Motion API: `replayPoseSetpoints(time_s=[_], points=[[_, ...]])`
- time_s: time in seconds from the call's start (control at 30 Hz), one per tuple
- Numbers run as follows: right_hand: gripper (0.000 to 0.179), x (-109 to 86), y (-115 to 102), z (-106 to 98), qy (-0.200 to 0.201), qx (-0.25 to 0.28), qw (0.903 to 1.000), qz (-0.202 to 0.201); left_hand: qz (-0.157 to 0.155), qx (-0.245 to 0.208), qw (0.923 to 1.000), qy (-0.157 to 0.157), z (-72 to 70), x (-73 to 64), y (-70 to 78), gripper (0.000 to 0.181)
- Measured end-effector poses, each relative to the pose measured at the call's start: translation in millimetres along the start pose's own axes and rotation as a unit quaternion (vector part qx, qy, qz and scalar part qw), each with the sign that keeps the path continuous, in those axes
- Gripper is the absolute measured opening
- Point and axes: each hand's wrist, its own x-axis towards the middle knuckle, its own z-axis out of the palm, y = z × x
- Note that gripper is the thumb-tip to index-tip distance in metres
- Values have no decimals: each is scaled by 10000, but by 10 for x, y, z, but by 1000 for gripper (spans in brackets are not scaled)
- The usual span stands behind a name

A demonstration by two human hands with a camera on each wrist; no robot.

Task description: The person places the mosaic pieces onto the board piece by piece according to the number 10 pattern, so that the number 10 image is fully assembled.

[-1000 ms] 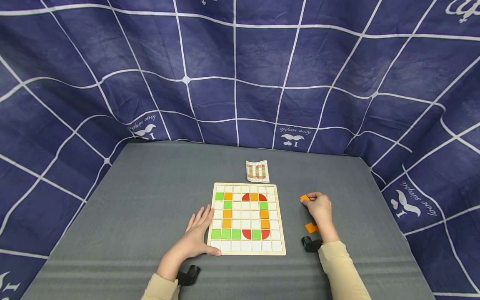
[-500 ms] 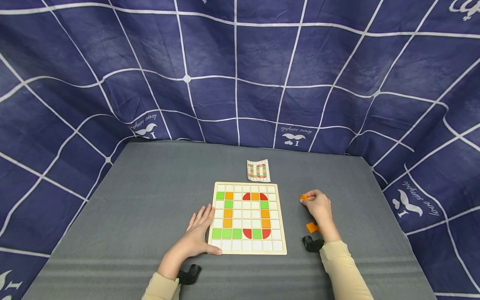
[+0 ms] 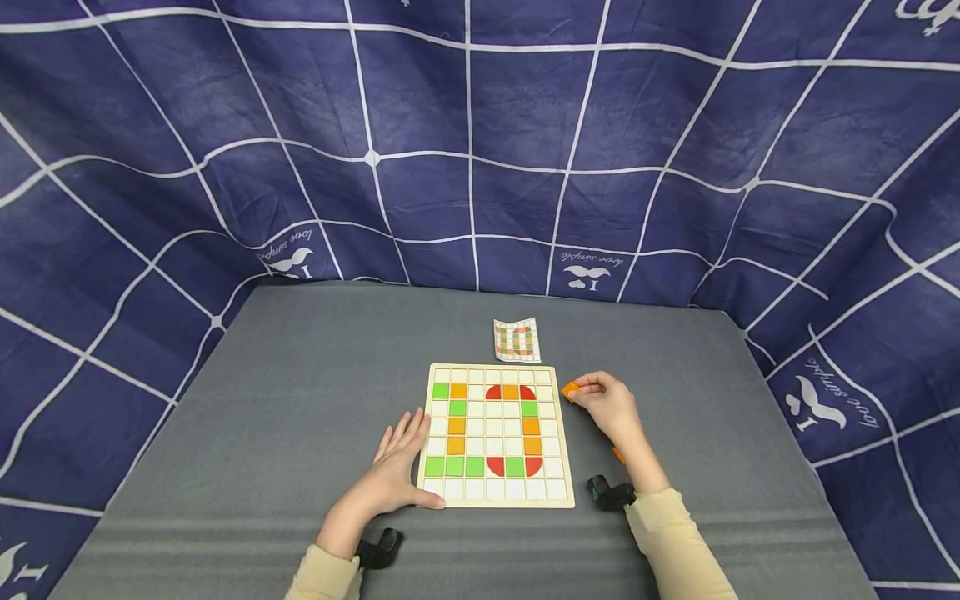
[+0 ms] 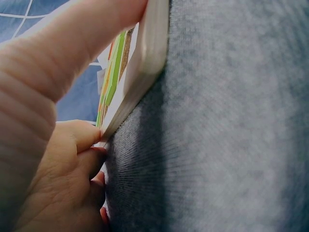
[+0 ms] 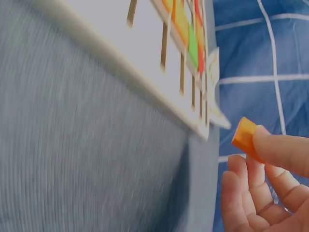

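A square wooden grid board lies on the grey table, with green, orange and red tiles set in some of its squares. My left hand rests along its left side, fingers extended and thumb on the near left corner. In the left wrist view the thumb lies over the board's pale edge. My right hand pinches an orange tile between thumb and fingers, just beyond the board's upper right edge. The held tile is off the table in the right wrist view.
Behind the board lies a small pattern card with a coloured grid. Another orange tile is on the table, partly hidden by the right forearm. A blue checked cloth hangs around the table's back and sides.
My right hand has moved left with the orange tile, from the open table to the board's right edge. The left hand and the board have stayed put.
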Motion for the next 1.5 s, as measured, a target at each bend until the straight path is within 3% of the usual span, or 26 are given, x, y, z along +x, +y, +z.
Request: replayPoseSetpoints(time_s=[0.5,0.77,1.0,1.5], points=[[8,-316,-360,423,-1086,614,9900,-665,-12,-5,10000,25,16,-1,12,132],[6,-422,-400,585,-1379,404,9842,-1033,-26,27,10000,17,17,6,10,132],[3,-480,-384,653,-1736,200,9788,-1072,-38,89,10000,25,20,13,9,132],[4,-539,-376,738,-1727,-339,9741,-1420,-10,46,10000,39,20,5,-4,132]])
